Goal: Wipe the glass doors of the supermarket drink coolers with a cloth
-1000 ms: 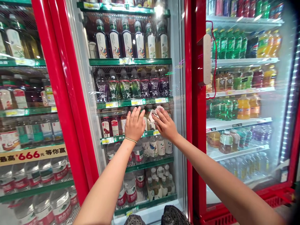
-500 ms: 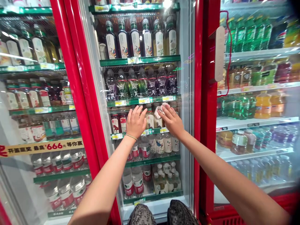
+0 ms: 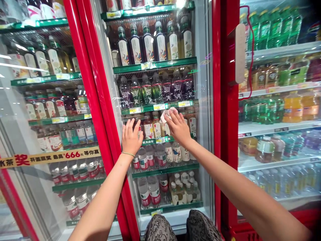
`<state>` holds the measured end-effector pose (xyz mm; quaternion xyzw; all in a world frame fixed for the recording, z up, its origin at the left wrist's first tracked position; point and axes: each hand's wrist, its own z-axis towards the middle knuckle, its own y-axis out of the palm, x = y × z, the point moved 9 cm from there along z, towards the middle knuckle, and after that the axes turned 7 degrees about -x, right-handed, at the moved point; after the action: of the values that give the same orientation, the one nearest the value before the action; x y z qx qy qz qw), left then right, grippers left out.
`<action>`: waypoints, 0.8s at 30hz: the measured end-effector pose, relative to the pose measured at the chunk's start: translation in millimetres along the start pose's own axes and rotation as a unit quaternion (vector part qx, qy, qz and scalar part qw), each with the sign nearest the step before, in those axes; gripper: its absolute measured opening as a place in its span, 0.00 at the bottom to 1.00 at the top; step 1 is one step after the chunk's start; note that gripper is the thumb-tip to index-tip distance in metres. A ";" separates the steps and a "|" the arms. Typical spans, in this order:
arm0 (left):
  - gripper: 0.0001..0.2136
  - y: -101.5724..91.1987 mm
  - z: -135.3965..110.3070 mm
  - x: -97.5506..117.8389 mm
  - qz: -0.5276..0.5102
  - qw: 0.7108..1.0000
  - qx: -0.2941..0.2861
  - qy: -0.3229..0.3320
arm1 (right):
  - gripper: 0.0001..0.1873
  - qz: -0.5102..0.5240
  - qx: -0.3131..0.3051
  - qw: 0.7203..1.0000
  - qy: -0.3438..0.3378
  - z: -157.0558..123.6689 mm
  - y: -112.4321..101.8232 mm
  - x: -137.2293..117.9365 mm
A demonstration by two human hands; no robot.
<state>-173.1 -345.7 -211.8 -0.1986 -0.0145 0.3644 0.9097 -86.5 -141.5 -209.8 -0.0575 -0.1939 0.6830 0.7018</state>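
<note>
My left hand (image 3: 132, 136) has its fingers spread and holds nothing, resting against or just before the glass door (image 3: 204, 110) near its left side. A thin band circles that wrist. Under the fingers of my right hand (image 3: 180, 129) is a crumpled pale pinkish-white wipe (image 3: 165, 116), pressed towards the glass; whether it is paper or cloth I cannot tell. Behind both hands, inside the cooler, stands a row of bottled drinks (image 3: 148, 129), partly hidden by the fingers. Dark bottles (image 3: 166, 87) line the shelf above.
Red door frames (image 3: 100, 83) bound the cooler. On the right are a pale door handle (image 3: 240, 53) and a hanging red cord (image 3: 252, 53). A yellow strip with printing (image 3: 52, 156) crosses the left door. My patterned-clad knees (image 3: 160, 229) are close to the door's bottom.
My left hand has moved left across the glass, away from the right. My right hand and the wipe have shifted slightly left relative to the shelves. The view has turned a little left.
</note>
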 end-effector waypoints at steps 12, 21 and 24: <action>0.34 34.3 -5.7 -10.1 0.025 0.996 -0.088 -0.017 | 0.42 0.017 -0.035 0.996 -0.077 3.3 4.6 -12.7; 0.34 30.6 -8.3 -5.8 0.037 0.997 -0.066 -0.010 | 0.24 0.032 0.017 0.992 -0.121 1.8 11.1 -57.3; 0.33 30.7 -9.0 -5.4 0.051 0.997 -0.056 -0.003 | 0.16 0.042 0.047 0.990 -0.123 -9.9 4.6 -46.1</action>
<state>-195.7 -332.3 -230.8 -0.2488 -0.0278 0.4096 0.8772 -87.0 -184.5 -229.4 0.0518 -0.2436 0.7222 0.6453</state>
